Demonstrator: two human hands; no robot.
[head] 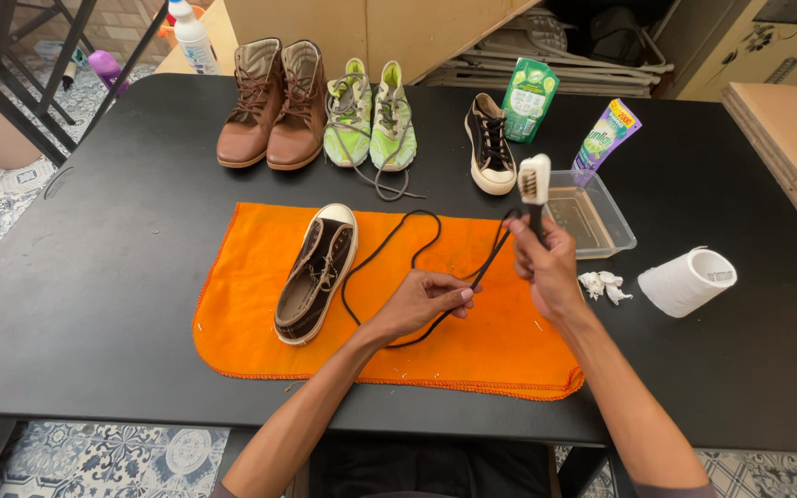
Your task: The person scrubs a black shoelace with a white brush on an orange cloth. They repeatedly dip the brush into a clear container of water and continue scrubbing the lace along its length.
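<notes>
My right hand (546, 267) holds a small white brush (534, 180) upright, bristles toward me, and also pinches one end of a black shoelace (389, 242). My left hand (426, 300) grips the same lace lower down, over an orange cloth (491, 350). The lace loops across the cloth toward a dark unlaced sneaker (317, 273) lying on the cloth's left part.
On the black table (94, 277) stand brown boots (274, 101), green sneakers (371, 115) and a second dark sneaker (489, 143). A clear tub of water (592, 217), a green pouch (529, 97), a purple tube (606, 134), crumpled tissue (604, 285) and a paper roll (689, 281) lie right.
</notes>
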